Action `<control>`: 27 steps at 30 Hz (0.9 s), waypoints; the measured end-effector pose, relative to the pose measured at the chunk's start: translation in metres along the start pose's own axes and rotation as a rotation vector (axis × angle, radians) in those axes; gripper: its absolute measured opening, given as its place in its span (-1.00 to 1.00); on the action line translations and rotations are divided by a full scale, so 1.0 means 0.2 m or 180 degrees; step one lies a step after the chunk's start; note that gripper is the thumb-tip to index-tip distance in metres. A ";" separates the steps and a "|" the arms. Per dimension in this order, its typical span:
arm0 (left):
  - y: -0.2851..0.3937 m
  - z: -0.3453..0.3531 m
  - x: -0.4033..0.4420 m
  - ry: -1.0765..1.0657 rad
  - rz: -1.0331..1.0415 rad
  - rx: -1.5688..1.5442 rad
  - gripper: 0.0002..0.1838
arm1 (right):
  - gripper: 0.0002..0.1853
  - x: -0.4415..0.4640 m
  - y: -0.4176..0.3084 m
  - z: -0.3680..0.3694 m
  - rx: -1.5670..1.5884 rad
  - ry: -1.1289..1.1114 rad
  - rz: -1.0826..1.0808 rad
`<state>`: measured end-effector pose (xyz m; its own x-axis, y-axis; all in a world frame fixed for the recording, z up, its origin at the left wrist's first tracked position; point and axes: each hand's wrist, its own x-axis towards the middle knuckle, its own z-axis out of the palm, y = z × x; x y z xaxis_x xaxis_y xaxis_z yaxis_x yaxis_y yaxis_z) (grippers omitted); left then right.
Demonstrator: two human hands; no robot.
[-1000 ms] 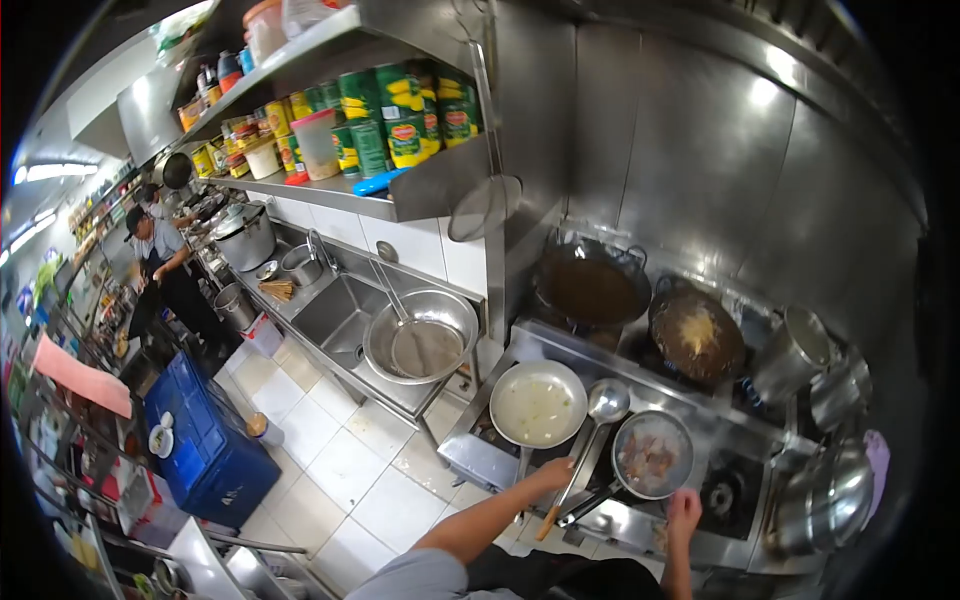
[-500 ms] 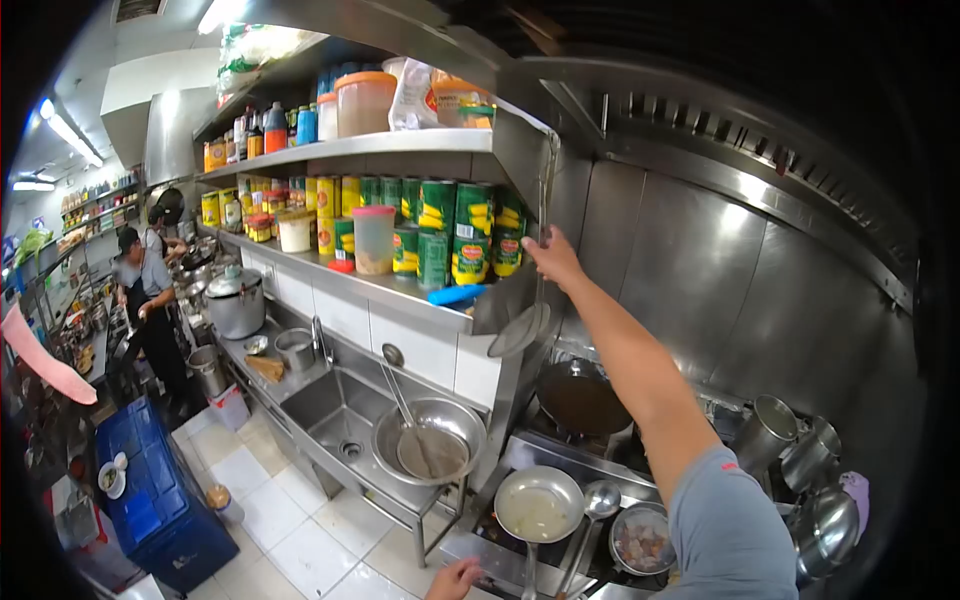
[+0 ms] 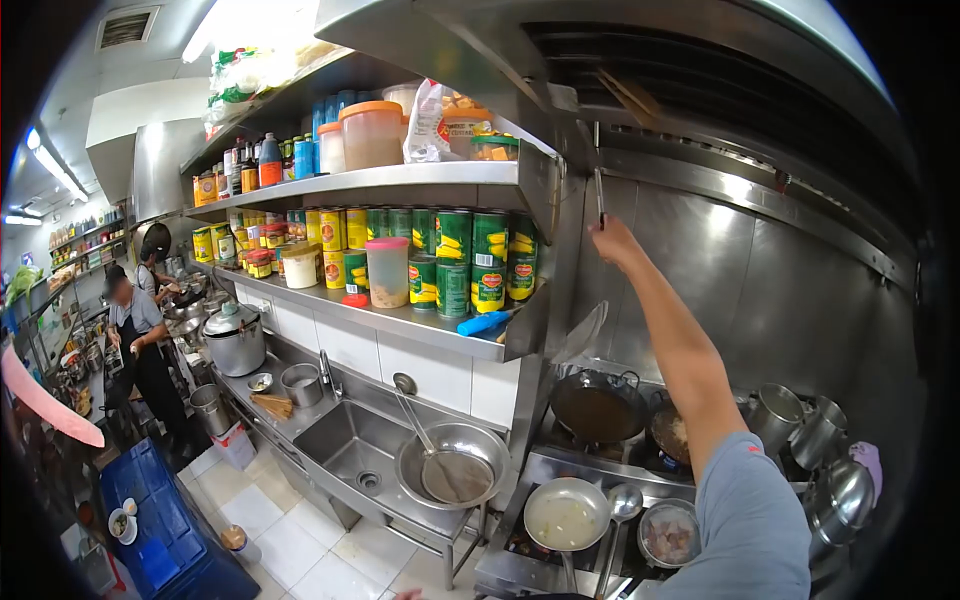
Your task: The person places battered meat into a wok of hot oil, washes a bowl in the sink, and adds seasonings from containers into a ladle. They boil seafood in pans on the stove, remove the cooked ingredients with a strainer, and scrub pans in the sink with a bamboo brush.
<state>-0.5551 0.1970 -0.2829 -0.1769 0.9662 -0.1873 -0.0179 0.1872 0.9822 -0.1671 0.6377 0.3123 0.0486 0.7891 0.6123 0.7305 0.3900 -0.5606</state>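
My right hand (image 3: 612, 242) is raised in front of the steel wall, its fingers closed around an upright thin metal handle. Below the hand a flat strainer head (image 3: 582, 335) shows almost edge-on, seemingly on that same handle, though the join is hard to see. Only a sliver of my left hand (image 3: 408, 595) shows at the bottom edge, its fingers mostly cut off. Under my right arm, the stove carries a frying pan (image 3: 566, 514) with some oily liquid, a ladle (image 3: 625, 503), a pan of pinkish pieces (image 3: 669, 533) and a dark wok (image 3: 598, 408).
Cans (image 3: 451, 290) and tubs line the steel shelf (image 3: 400, 178) on the left. Below is a sink (image 3: 355, 440) beside a metal bowl (image 3: 410, 465) with a strainer. A large pot (image 3: 235, 350) and a blue cooler (image 3: 165, 510) stand further left. A co-worker (image 3: 145, 330) stands beyond.
My right hand has closed on the handle and shifted right with it. The hanging strainer has turned and moved off the shelf's end. My left hand has dropped almost out of view.
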 end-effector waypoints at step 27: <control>0.49 1.25 -0.86 -0.0510 -0.1366 -0.1140 -0.77 | -0.56 -3.79 1.87 0.16 0.4765 -0.0588 0.5326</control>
<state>-0.2803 0.0935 -0.1592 0.0703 0.8371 -0.5426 -0.3920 0.5233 0.7566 0.0471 0.2006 -0.3795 -0.2308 0.6730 -0.7027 -0.7686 -0.5690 -0.2925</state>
